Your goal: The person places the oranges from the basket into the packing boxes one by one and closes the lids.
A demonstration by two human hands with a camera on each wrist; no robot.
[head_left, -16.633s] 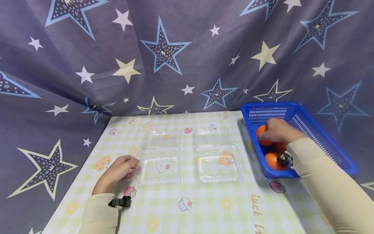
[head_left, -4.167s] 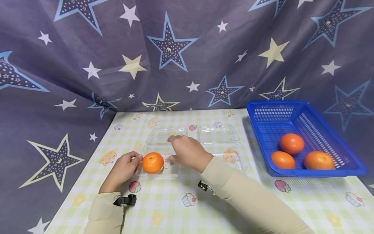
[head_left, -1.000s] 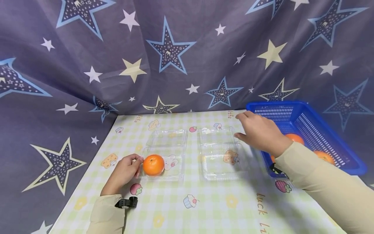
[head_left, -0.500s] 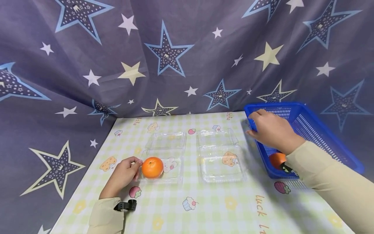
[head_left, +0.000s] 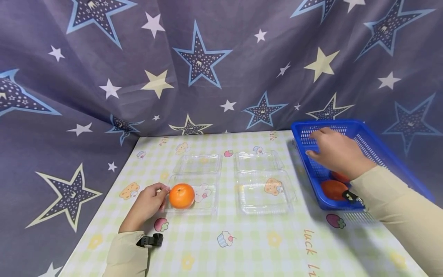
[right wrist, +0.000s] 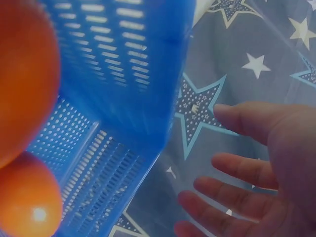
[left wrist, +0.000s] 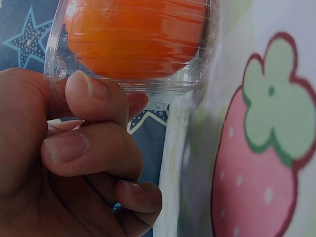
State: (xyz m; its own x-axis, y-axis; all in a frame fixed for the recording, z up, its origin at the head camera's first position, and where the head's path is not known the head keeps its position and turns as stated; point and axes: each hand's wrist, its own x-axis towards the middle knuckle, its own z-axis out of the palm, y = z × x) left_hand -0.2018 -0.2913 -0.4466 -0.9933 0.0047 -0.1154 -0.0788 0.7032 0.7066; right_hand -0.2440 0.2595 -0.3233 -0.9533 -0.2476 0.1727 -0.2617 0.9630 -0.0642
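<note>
An orange (head_left: 181, 195) (left wrist: 136, 39) sits in the left clear plastic box (head_left: 204, 192). My left hand (head_left: 147, 202) (left wrist: 79, 148) pinches that box's left rim, fingers curled against the plastic. My right hand (head_left: 337, 154) (right wrist: 247, 173) hovers open over the blue basket (head_left: 377, 154) (right wrist: 123, 64), fingers spread, holding nothing. Oranges (head_left: 333, 188) (right wrist: 24, 79) lie in the basket below it, partly hidden by the wrist. The right clear box (head_left: 264, 190) is empty.
Both boxes have their lids (head_left: 199, 163) folded back flat. The table carries a pale green checked cloth (head_left: 242, 246) with cartoon prints. A star-patterned curtain (head_left: 207, 65) closes off the back and left side.
My right hand has moved right from above the right box to over the blue basket. The left hand and the orange in the box have stayed put.
</note>
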